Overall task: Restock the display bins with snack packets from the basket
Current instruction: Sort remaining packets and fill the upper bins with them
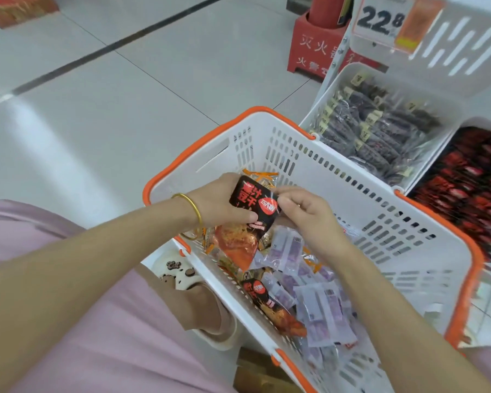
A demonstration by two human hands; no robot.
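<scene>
Red-packet bin (pixel 482 121) blurred, cut by right edge, basket (pixel 309 171) corner cropped below

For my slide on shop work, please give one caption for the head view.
The left hand and right hand hold a black packet over the basket, beside two stocked bins.

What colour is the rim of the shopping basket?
Orange; the basket's rim shows best in the head view.
</scene>
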